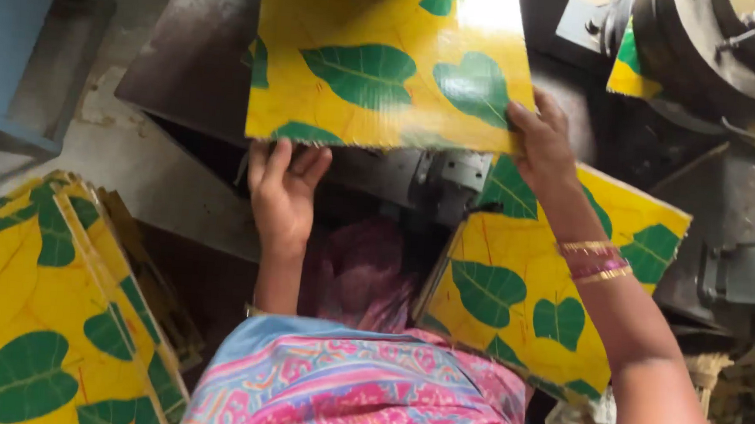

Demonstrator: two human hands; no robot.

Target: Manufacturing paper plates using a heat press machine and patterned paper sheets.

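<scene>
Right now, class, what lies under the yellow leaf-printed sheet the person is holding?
Under the held sheet shows a grey metal machine table and a bracket. The left hand supports its edge from below; the rest is covered.

The sheet (387,60) I hold sits at twelve o'clock, one stack of sheets (35,305) at eight, another stack (538,292) at four.
</scene>
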